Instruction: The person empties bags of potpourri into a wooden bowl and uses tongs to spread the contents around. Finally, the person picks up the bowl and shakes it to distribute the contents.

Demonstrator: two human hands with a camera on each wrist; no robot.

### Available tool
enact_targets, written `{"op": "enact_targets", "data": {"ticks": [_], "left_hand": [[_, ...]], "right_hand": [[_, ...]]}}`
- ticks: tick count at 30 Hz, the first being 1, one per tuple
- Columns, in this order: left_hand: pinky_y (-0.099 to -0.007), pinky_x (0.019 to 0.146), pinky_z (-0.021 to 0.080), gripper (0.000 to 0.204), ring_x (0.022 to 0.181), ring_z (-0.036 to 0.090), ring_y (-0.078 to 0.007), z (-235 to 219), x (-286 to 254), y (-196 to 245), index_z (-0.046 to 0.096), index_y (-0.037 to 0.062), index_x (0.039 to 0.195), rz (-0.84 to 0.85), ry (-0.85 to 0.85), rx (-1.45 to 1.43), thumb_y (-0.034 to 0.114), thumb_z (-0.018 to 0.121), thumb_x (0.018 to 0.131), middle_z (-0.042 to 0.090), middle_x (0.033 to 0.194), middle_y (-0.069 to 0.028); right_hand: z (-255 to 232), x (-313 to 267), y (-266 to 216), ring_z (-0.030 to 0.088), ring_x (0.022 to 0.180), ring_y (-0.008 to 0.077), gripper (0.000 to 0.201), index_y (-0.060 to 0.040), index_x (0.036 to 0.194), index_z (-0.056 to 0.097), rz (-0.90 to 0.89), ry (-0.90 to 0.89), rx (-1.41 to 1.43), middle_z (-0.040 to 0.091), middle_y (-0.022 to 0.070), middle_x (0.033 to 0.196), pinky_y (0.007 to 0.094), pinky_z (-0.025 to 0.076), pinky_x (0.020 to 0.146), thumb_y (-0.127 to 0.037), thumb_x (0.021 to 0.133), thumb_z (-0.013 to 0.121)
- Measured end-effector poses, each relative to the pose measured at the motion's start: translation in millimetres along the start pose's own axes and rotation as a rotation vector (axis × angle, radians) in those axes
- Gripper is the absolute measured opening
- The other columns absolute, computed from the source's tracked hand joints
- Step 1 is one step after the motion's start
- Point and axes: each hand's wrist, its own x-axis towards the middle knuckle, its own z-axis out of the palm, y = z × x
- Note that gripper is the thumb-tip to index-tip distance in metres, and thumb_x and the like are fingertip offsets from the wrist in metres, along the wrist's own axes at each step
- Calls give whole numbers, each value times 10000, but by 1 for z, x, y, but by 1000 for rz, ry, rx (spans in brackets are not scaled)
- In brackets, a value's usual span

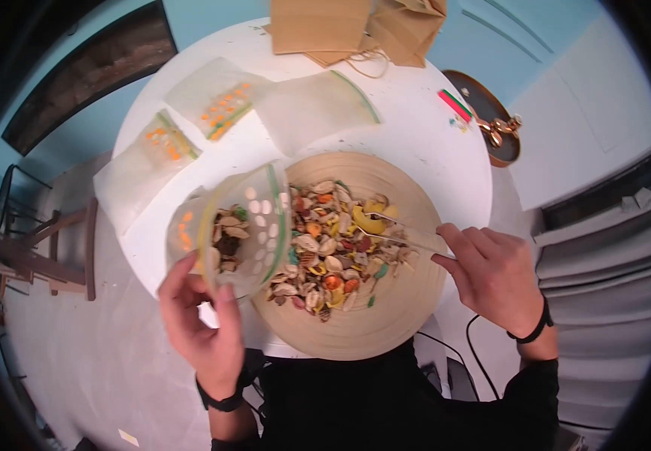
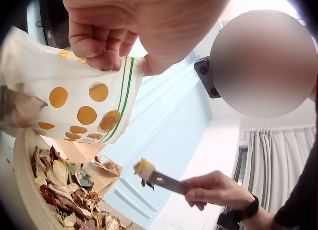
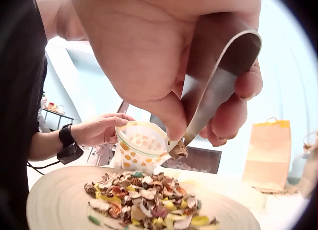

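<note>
My left hand pinches the rim of a zip bag with orange dots and a green seal line. It stands open-mouthed at the left edge of a round wooden plate, with dried pieces inside. On the plate lies a heap of potpourri: brown, cream, yellow, orange and green bits. My right hand grips metal tongs over the heap's right side. Between the tong tips is a yellowish dried piece, raised above the plate in the left wrist view.
More zip bags lie flat on the white table behind the plate. Brown paper bags stand at the far edge. A red and green item lies at the right, beside a dark round tray. A chair stands at the left.
</note>
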Motion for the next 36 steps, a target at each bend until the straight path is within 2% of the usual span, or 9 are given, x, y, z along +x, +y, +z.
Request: {"op": "enact_targets", "data": {"ticks": [2,3,8,13,15,16,20,29,36], "left_hand": [[-196,683,436,422,769,512,-54,1,1,6,520,-3,1357,-33,-22,-47,-10,635,951,534,878,3],[-204,629,446,475,706,518,-67,3,2,4,544,-15,1320,-48,33,-62,-19,702,873,566,817,-8],[-209,623,447,454,669,520,-65,2,6,7,545,-18,1308,-1,36,-5,-25,691,878,562,762,-4],[-203,636,442,435,681,519,-55,-4,15,6,538,-19,1313,-45,50,-12,-29,669,898,558,761,0],[-196,641,429,396,683,499,-43,-8,34,9,542,-1,1319,-105,85,-84,-37,633,936,528,756,24],[-192,532,349,328,582,438,-29,-7,47,9,553,-3,1315,-57,148,-75,48,578,991,506,687,36],[-211,542,346,312,599,440,-38,-23,82,37,577,18,1304,-51,298,-94,117,583,1008,568,823,13],[-185,540,370,351,627,455,-23,-2,37,24,546,8,1332,-99,80,-14,81,604,993,539,764,27],[-178,558,376,390,653,471,-31,-7,11,14,529,19,1354,-44,1,46,94,622,982,529,784,24]], "right_hand": [[-2,23,-10,575,591,184,367,-24,1150,650,-35,5,26,551,25,724,321,447,507,-172,833,759],[0,36,-17,589,622,188,360,-30,1141,653,-131,68,47,562,20,748,323,454,530,-180,832,762],[24,90,-40,595,687,166,345,-47,1147,647,-375,101,42,574,-10,811,300,469,578,-241,872,723],[6,57,-24,620,718,192,414,-31,1171,626,-234,80,95,577,20,805,328,471,580,-249,843,754],[3,34,-17,630,734,212,458,-36,1180,621,-71,-36,94,574,34,797,345,476,584,-245,809,788],[5,24,-14,630,734,212,458,-36,1180,621,-79,-47,100,574,34,797,345,476,584,-245,809,788],[19,-9,-22,616,717,210,447,-17,1226,585,-120,-161,150,559,45,838,325,490,576,-221,855,732],[54,-24,-41,598,740,192,442,36,1240,583,-185,-131,102,549,52,897,301,498,591,-122,831,644],[59,-34,-24,621,743,219,475,13,1249,574,111,-93,82,563,72,873,341,503,589,-222,864,724]]}}
